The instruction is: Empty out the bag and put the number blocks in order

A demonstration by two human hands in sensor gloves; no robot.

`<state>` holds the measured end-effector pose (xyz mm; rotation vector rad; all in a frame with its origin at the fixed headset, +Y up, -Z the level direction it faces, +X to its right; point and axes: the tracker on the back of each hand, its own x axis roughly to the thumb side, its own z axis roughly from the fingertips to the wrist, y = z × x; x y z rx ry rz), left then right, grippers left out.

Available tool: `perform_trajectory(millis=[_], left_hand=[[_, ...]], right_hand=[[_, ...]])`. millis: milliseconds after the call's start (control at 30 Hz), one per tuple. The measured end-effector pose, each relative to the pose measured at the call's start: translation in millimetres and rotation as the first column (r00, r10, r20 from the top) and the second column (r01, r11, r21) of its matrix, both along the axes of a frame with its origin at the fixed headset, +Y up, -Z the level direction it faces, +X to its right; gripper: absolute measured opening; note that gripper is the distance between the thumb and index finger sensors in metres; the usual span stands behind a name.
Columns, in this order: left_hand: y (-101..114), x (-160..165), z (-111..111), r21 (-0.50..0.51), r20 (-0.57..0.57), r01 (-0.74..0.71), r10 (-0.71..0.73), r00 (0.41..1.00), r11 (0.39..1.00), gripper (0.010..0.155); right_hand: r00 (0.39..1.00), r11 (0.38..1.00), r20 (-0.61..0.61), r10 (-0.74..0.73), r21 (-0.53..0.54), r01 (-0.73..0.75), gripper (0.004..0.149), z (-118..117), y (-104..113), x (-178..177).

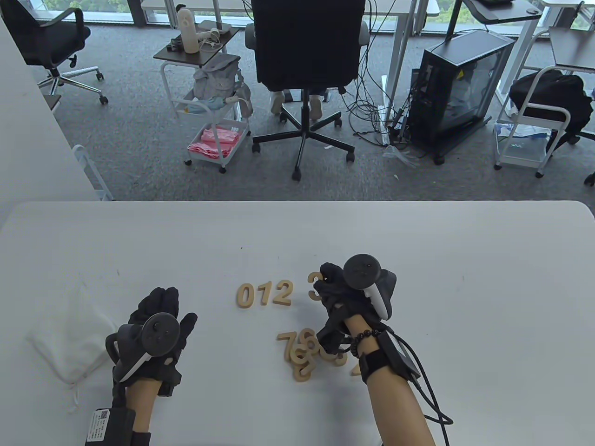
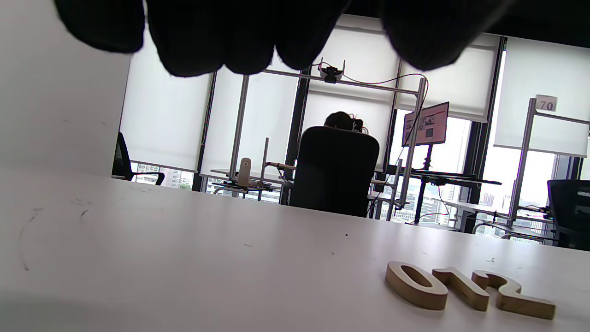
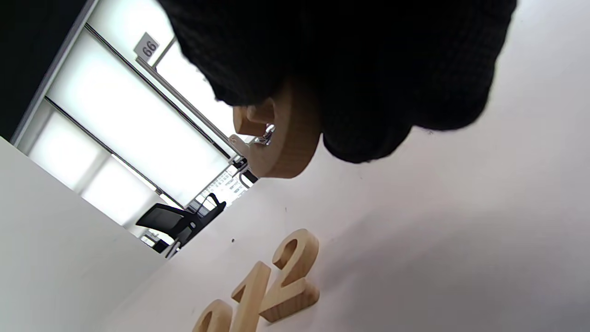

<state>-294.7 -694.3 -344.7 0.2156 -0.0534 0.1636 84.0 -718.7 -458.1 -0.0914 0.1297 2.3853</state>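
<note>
Holding 3 block (image 1: pixel 315 285) | right hand (image 1: pixel 346 297) | beside 0-1-2 row (image 1: pixel 265 293)

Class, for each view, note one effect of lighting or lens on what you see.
Table view: wide-angle lens bows the table edge. Left wrist view: bright windows silhouette the left hand. Right wrist view: the right hand is a dark backlit mass.

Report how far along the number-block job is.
Done: white bag lies emptied at left; 0, 1 and 2 stand in a row. In hand: right hand grips the 3 beside the 2. Left: the pile of remaining digits. Left hand idle.
</note>
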Motion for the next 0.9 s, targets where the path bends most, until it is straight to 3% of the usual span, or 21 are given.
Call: perform_trajectory(millis=[167, 333, 733, 900], left_hand=[[0.2, -0.3, 0.4, 0.003, 0.000, -0.001, 0.001, 1.000, 1.000, 0.074], [0.3, 0.0, 0.5, 0.003, 0.000, -0.001, 0.001, 1.000, 1.000, 0.074], [0.8, 0.3, 1.0, 0.005, 0.001, -0.002, 0.002, 1.000, 1.000, 0.074], [0.9, 0.1, 1.3, 0.006, -0.001, -0.003, 0.003, 1.000, 1.000, 0.074]], right_hand=[[0.993, 0.990, 0.056, 0.102, -0.109, -0.095, 0.054, -22.4, -16.9, -15.1], [0.983, 0.976, 0.073, 0.170, -0.149, -0.158, 0.053, -36.3, -28.6, -29.7], [0.958, 0.950, 0.068, 0.279, -0.166, -0.265, 0.052, -46.6, -38.9, -43.3], [0.908, 0.900, 0.002, 0.420, -0.131, -0.416, 0.051, -49.1, -39.7, -49.3]])
